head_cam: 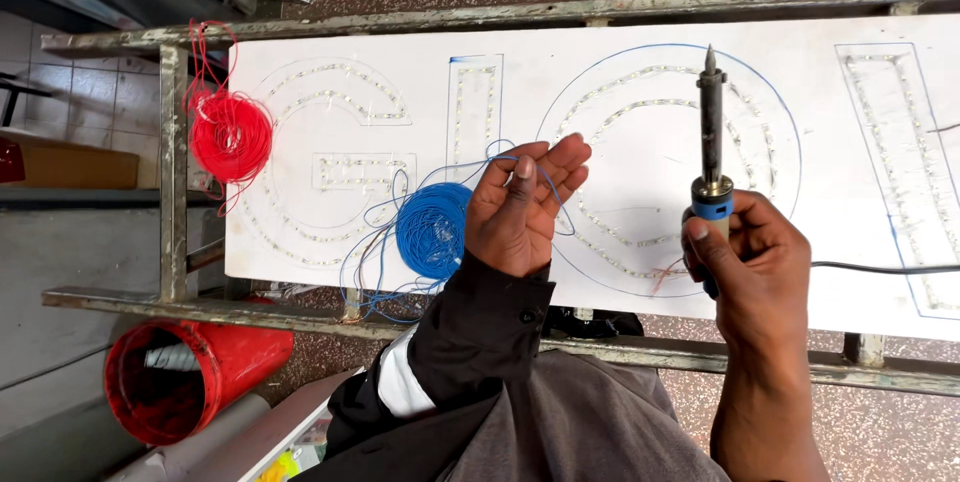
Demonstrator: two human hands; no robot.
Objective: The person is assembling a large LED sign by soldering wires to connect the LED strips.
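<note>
We are holding soldering iron with blue collar [711, 132] upright in right hand [750, 252], fist closing round handle, tip pointing toward far edge of white flat sign board [600, 42]. Left hand [520, 207] is pinching thin blue wire [545, 177] between fingertips, above coil of blue wire [432, 229] near board's near edge. Coil of red wire [232, 135] is lying at left edge. Dotted light strips [640, 92] are already lining letter outlines; we are judging wiring between them unfinished.
</note>
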